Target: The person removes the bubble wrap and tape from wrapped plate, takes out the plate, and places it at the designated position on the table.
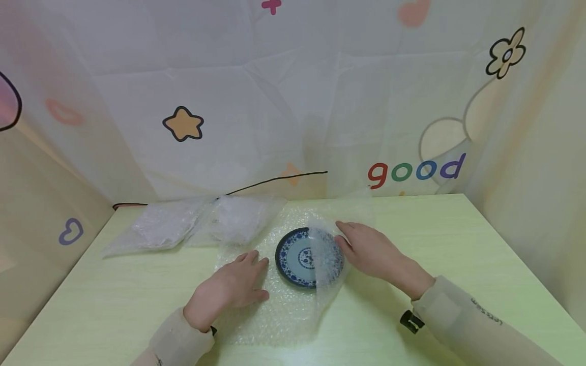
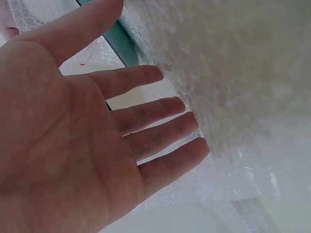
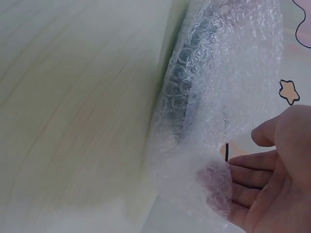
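A round plate with a blue floral rim lies on a sheet of bubble wrap. One flap of the wrap is folded over the plate's right part. My left hand is left of the plate with fingers extended; in the left wrist view its fingertips meet the bubble wrap. At the plate's right side, my right hand touches the folded flap. Seen from the right wrist, fingers lie partly behind the wrap, with the thumb held apart.
Two bubble-wrapped bundles, one at far left and one beside it, lie along the back of the pale wooden table. A printed cloth hangs behind the table and on both sides.
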A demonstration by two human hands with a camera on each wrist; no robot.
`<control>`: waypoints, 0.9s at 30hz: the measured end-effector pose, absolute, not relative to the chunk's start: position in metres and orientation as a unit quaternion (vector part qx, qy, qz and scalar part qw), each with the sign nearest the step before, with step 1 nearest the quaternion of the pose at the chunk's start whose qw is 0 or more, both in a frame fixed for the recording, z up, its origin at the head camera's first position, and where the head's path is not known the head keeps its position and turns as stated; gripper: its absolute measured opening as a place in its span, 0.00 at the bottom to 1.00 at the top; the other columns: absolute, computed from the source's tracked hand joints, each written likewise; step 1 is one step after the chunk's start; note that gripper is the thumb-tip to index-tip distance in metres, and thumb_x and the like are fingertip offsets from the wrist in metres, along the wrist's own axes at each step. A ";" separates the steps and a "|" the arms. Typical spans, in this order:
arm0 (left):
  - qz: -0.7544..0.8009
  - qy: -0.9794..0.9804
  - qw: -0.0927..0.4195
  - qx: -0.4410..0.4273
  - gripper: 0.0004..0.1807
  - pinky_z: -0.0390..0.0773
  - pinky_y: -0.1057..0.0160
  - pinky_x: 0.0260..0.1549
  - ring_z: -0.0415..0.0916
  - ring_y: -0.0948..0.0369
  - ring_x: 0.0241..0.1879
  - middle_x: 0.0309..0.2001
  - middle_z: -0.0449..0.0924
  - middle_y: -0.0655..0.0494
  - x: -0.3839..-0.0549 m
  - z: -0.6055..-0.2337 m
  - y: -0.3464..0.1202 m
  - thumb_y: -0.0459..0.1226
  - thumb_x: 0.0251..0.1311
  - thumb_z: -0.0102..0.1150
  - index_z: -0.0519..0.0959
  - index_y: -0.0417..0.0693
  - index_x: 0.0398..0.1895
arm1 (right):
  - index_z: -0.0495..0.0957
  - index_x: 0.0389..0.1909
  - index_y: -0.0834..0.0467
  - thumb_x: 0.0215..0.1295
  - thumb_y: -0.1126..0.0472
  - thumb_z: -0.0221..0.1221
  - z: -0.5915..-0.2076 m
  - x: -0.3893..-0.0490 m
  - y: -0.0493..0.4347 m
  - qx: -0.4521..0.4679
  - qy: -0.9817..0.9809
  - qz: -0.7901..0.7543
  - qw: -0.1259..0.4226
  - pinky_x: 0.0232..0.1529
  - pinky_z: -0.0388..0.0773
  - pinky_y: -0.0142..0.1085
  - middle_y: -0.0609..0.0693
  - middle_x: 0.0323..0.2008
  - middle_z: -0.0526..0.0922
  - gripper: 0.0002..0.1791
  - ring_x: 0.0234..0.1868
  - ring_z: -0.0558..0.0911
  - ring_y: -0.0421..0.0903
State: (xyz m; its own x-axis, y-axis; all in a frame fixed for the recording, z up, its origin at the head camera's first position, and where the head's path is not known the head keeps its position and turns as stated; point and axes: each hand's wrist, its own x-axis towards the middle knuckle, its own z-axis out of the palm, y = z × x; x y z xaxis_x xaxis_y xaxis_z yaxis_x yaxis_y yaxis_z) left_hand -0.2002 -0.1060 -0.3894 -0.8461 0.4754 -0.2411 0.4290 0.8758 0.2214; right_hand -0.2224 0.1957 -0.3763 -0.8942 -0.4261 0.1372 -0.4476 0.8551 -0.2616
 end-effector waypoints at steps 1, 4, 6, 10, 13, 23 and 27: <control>0.080 0.957 0.146 0.236 0.40 0.66 0.42 0.67 0.58 0.41 0.74 0.75 0.58 0.35 -0.200 -0.389 -0.106 0.46 0.65 0.70 0.67 0.35 0.74 | 0.70 0.68 0.73 0.78 0.60 0.55 -0.376 -0.222 0.196 0.229 -0.961 0.152 0.039 0.62 0.74 0.57 0.67 0.62 0.78 0.25 0.63 0.78 0.64; 0.082 0.957 0.144 0.237 0.40 0.66 0.42 0.68 0.58 0.41 0.74 0.74 0.58 0.34 -0.200 -0.389 -0.106 0.46 0.64 0.70 0.67 0.35 0.73 | 0.73 0.65 0.72 0.79 0.61 0.54 -0.378 -0.222 0.198 0.233 -0.957 0.165 0.046 0.61 0.75 0.56 0.66 0.60 0.80 0.23 0.60 0.80 0.63; 0.084 0.957 0.142 0.238 0.40 0.66 0.42 0.68 0.57 0.40 0.74 0.75 0.58 0.34 -0.200 -0.389 -0.106 0.46 0.64 0.70 0.67 0.34 0.73 | 0.74 0.64 0.71 0.79 0.61 0.53 -0.378 -0.222 0.200 0.232 -0.956 0.172 0.046 0.61 0.76 0.56 0.65 0.59 0.81 0.21 0.60 0.80 0.63; 0.085 0.957 0.137 0.241 0.40 0.65 0.42 0.68 0.57 0.40 0.74 0.74 0.58 0.33 -0.199 -0.389 -0.107 0.46 0.64 0.70 0.67 0.34 0.73 | 0.77 0.63 0.69 0.79 0.61 0.53 -0.378 -0.222 0.201 0.232 -0.955 0.180 0.045 0.60 0.76 0.56 0.62 0.57 0.82 0.20 0.58 0.81 0.61; 0.083 0.957 0.138 0.240 0.41 0.65 0.42 0.68 0.57 0.40 0.74 0.75 0.58 0.33 -0.199 -0.389 -0.107 0.46 0.64 0.70 0.67 0.34 0.73 | 0.80 0.59 0.67 0.79 0.62 0.53 -0.379 -0.223 0.202 0.239 -0.952 0.186 0.050 0.58 0.79 0.54 0.59 0.52 0.84 0.17 0.54 0.83 0.58; 0.082 0.957 0.140 0.241 0.41 0.65 0.42 0.68 0.56 0.40 0.74 0.75 0.57 0.33 -0.200 -0.390 -0.106 0.46 0.64 0.70 0.67 0.35 0.74 | 0.84 0.49 0.62 0.78 0.62 0.55 -0.382 -0.224 0.207 0.249 -0.945 0.204 0.062 0.50 0.83 0.48 0.50 0.41 0.83 0.11 0.42 0.82 0.49; 0.083 0.957 0.140 0.240 0.41 0.66 0.41 0.68 0.56 0.40 0.74 0.75 0.57 0.33 -0.200 -0.389 -0.106 0.46 0.64 0.70 0.67 0.34 0.74 | 0.84 0.46 0.61 0.78 0.62 0.55 -0.381 -0.223 0.209 0.248 -0.944 0.207 0.064 0.47 0.83 0.46 0.47 0.37 0.82 0.10 0.39 0.80 0.47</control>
State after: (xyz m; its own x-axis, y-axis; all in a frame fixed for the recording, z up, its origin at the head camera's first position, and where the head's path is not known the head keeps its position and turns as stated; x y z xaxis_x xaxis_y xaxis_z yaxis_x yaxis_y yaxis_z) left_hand -0.1997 -0.1062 -0.3893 -0.8454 0.4833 -0.2275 0.4371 0.8707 0.2254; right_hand -0.2235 0.2086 -0.3815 -0.8689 -0.4417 0.2234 -0.4947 0.7910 -0.3600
